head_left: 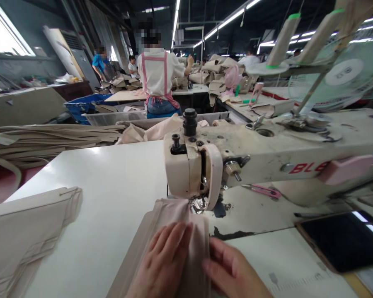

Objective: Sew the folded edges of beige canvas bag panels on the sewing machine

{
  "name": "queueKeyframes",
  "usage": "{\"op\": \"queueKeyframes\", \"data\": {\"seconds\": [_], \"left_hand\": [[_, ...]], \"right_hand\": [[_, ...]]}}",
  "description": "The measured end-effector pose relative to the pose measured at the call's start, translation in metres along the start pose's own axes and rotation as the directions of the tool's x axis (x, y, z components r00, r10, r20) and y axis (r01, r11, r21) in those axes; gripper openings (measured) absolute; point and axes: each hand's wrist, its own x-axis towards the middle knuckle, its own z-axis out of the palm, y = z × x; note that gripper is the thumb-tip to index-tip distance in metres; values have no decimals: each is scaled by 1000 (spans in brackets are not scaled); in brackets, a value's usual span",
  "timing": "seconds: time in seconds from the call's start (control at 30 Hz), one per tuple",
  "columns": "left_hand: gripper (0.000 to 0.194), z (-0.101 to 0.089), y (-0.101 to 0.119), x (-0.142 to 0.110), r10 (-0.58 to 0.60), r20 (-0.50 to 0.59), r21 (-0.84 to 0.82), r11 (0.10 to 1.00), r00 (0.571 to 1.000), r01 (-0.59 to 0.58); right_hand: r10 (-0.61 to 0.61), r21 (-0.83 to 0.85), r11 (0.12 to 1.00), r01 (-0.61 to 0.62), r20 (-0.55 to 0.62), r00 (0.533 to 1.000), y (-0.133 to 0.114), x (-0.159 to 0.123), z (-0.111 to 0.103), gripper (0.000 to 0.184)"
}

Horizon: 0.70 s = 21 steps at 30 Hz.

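Observation:
A beige fabric piece with folded, seamed edges runs up the white table to the presser foot of a sewing machine. My left hand lies flat on top of it, fingers stretched forward and close together, pressing on the cloth. On the right edge of the same piece, my right hand has its thumb on top and its fingers curled at the side, gripping the border. The needle area is partly hidden behind the machine head and its pale curved guard.
Stacked beige panels lie on the left of the white tabletop. Pink-handled thread snips rest under the machine arm, a dark-screened tablet at right. Thread cones stand above. A co-worker sits ahead, facing away.

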Motion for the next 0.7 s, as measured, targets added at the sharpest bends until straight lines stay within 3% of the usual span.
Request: {"op": "queueKeyframes", "data": {"seconds": [0.07,0.1,0.13,0.2,0.27,0.37,0.43,0.5,0.6,0.7], "left_hand": [[39,-2,-3,0,92,20,-229,970,996,-85],[38,-4,-4,2,86,36,-331,941,996,-69],[36,-7,-5,6,39,63,-420,908,997,-9],[27,-12,-4,18,-159,155,-545,809,975,219],[10,-16,-2,34,-343,282,-577,686,896,444],[32,-17,2,57,-480,397,-474,623,782,623],[33,-12,3,64,-500,400,-423,643,768,639],[23,-6,3,65,-489,385,-449,642,783,622],[14,-1,5,60,-487,355,-559,574,798,599],[5,-1,10,57,-520,351,-582,531,779,616]], "right_hand": [[-52,-57,997,46,-110,993,-15,8,0,33],[-55,-74,996,46,-121,991,-22,12,-1,30],[-52,-84,996,43,-113,992,-28,16,-2,28],[-46,-109,993,36,-98,994,-35,21,-4,26],[-51,-144,989,36,-100,994,-36,24,-4,25],[-92,-224,973,65,-113,989,-34,27,-3,22],[-105,-268,961,70,-117,988,-33,28,-4,20],[-89,-291,955,51,-118,989,-32,29,-6,22],[-73,-308,951,32,-121,990,-32,30,-7,25],[-78,-297,954,42,-111,991,-33,31,-6,25]]}}
